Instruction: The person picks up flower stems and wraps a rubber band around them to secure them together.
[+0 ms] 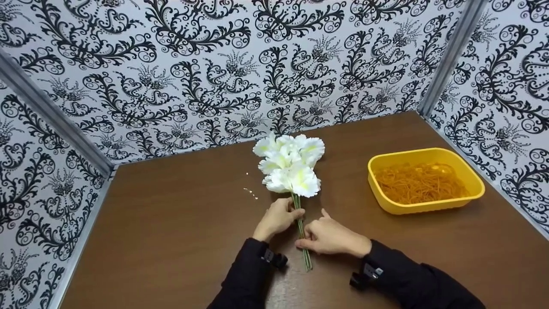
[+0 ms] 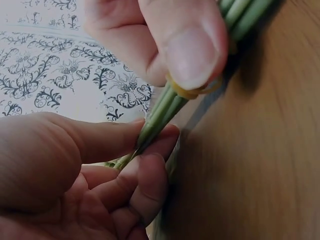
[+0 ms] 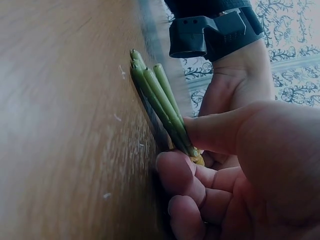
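A bunch of white artificial flowers (image 1: 291, 165) with yellow-green centres lies on the brown table, blooms toward the back wall. Just below the blooms, my left hand (image 1: 278, 219) pinches the green stems (image 1: 307, 262) between thumb and fingers. Lower down, my right hand (image 1: 332, 235) has its thumb and curled fingers on the same stems, index finger raised. A yellow rubber band (image 2: 184, 93) circles the stems beneath the right thumb in the left wrist view. The cut stem ends (image 3: 135, 62) stick out past my right hand in the right wrist view.
To the right stands a yellow plastic basket (image 1: 399, 209) holding a heap of rubber bands (image 1: 422, 184). Small white bits (image 1: 251, 192) are scattered left of the blooms. Patterned panels (image 1: 206, 77) wall the table at the back and both sides.
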### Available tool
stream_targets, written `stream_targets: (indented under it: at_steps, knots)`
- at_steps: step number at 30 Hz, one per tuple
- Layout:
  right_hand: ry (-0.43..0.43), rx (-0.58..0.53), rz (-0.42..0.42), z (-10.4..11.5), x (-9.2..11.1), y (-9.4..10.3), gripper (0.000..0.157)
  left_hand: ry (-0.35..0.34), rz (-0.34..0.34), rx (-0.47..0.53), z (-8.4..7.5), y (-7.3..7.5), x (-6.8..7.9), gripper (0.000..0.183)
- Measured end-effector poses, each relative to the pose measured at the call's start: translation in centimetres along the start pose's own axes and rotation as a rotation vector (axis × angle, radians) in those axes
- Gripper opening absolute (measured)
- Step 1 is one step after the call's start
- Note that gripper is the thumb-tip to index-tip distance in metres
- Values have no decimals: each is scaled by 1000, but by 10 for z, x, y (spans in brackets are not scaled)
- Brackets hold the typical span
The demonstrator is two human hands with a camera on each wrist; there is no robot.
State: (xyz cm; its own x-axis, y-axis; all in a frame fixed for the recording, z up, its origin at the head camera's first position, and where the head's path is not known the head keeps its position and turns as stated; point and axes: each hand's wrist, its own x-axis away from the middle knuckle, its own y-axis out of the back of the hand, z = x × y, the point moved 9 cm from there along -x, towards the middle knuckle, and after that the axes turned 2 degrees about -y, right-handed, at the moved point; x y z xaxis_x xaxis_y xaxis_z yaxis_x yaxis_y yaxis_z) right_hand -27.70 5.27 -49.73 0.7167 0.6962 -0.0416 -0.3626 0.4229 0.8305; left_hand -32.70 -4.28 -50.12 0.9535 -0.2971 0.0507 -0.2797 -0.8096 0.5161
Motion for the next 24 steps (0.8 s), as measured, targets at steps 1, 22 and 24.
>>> stream_targets:
  at_steps: [1,22,24]
  knots:
    - [2,2,-1,0,0,0,35,-1,-2,-5,0,0,0,18]
    - [-8,32,-19,-1,0,0,36,-38,-11,-50,-1,1,-2,14]
    - [-18,29,-10,-1,0,0,36,-40,-14,-47,-2,2,0,14]
